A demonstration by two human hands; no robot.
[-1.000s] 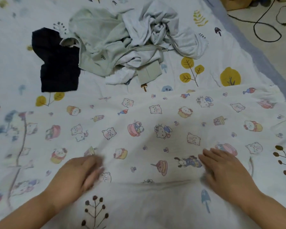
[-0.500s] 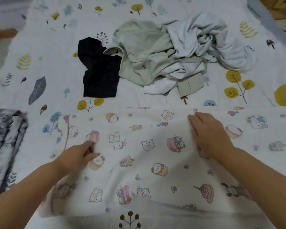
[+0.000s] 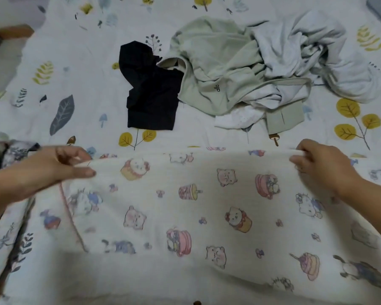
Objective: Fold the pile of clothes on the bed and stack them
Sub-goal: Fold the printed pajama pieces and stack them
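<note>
- Head view, the only view: a cartoon-print cloth lies spread across the near part of the bed, its long axis running left to right.
- The left hand pinches the cloth's far edge at the left end, thumb on top and fingers curled beneath the hem.
- The right hand grips the same far edge at the right end, fingers curled round a small bunch of fabric.
- The two hands are well apart, level with each other, and the edge between them is drawn fairly straight and looks slightly raised from the bed.
- Governing relation: the bulk of the cloth lies on the near side of both hands, towards the person. In my judgement the fold calls for bringing the held far edge near, across the short axis; neither hand has an advantage, as each holds its own end.
- Beyond the held edge, far centre, lies a dark garment, flat and apart from the cloth.
- Just right of it, touching, is the unfolded pile: a pale green garment tangled with a light grey garment and white fabric.
- At the left edge a dark patterned fabric shows, partly hidden by the left hand; whether it is folded cannot be told.
- Judgement: task at an early stage; most of the pile remains unfolded.
</note>
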